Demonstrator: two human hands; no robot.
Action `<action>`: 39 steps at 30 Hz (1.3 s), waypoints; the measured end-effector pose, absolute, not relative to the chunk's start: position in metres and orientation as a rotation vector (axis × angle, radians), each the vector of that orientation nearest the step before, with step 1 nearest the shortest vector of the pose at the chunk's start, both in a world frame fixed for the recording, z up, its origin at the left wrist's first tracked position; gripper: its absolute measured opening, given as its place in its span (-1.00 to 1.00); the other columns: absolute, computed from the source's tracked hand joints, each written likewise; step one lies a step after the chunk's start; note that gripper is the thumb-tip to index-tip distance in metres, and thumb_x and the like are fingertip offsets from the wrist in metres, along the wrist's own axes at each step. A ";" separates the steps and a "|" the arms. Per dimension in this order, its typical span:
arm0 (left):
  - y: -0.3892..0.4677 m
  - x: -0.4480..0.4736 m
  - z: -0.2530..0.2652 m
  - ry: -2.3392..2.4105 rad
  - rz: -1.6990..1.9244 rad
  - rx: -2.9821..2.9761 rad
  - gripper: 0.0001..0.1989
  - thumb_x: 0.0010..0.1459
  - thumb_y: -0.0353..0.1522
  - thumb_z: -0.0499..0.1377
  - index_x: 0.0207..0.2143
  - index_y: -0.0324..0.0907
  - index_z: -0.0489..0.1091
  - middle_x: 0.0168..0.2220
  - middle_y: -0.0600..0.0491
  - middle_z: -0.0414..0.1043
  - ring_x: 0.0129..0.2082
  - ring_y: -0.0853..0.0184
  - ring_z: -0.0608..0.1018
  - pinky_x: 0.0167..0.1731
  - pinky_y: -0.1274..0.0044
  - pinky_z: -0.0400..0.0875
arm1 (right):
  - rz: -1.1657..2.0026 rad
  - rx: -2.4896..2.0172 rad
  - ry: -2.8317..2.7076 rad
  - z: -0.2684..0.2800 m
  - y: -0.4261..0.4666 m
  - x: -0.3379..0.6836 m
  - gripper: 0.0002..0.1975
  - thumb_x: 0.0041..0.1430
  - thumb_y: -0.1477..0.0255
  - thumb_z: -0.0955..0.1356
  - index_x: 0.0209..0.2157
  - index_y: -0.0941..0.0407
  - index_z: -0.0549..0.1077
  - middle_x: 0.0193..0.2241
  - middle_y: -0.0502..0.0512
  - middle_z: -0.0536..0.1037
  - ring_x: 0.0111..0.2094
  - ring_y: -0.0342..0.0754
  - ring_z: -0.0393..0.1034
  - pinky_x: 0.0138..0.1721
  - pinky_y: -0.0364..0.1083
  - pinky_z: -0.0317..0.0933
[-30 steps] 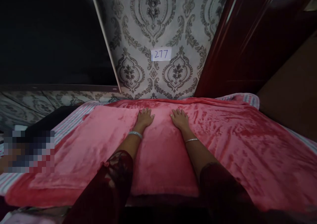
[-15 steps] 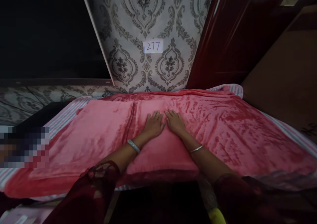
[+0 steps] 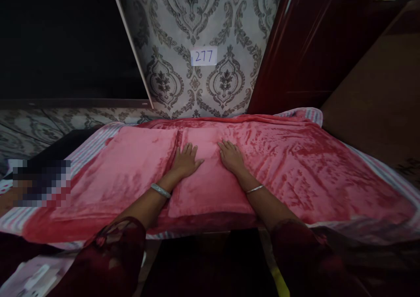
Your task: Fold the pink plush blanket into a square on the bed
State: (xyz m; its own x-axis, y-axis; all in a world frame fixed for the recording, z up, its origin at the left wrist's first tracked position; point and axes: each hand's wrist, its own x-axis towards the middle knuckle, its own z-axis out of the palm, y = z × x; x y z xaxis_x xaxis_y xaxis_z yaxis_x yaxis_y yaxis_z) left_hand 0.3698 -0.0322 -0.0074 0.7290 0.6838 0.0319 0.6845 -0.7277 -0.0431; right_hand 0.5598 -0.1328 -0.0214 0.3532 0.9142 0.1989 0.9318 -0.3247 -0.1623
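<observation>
Head-worn camera is looking forward and down from above the near edge of the pink blanket (image 3: 210, 187), facing the patterned wall (image 3: 197, 23).

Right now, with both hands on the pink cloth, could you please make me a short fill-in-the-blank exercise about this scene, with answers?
The card on the patterned wall shows the number ____.
The left hand and the right hand rest on the pink cloth, palms facing ____.
The hand with the thinner bracelet is the ____ one.
In the picture, the black screen is to the ____ of the card.

Missing words: 277; down; right; left.
</observation>
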 end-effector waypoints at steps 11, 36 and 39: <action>-0.105 0.369 0.014 -0.993 -0.051 -3.111 -0.31 0.44 -0.08 -0.15 0.49 -0.21 -0.06 0.50 -0.15 -0.07 0.50 0.09 -0.02 0.43 0.14 -0.13 | -0.039 -2.312 -1.582 -0.006 -0.185 0.541 -0.43 0.44 0.43 0.11 0.42 0.11 0.21 0.43 0.21 0.17 0.43 0.14 0.03 0.38 0.20 -0.03; -0.125 0.287 0.000 -1.092 -0.051 -2.999 -0.37 0.39 -0.10 -0.01 0.36 -0.25 0.22 0.40 -0.23 0.19 0.43 0.02 0.20 0.37 0.01 0.08 | -0.007 -2.232 -1.707 -0.040 -0.224 0.525 -0.47 0.41 0.39 0.18 0.36 0.06 0.31 0.40 0.16 0.24 0.42 0.17 0.07 0.37 0.28 -0.01; -0.113 0.308 0.022 -1.018 -0.154 -3.059 -0.50 0.41 -0.23 -0.06 0.27 -0.23 0.34 0.29 -0.20 0.37 0.32 0.05 0.38 0.36 0.06 0.12 | 0.054 -2.056 -1.623 -0.026 -0.209 0.554 -0.48 0.38 0.43 0.17 0.30 0.12 0.40 0.28 0.17 0.42 0.32 0.09 0.27 0.34 0.16 0.12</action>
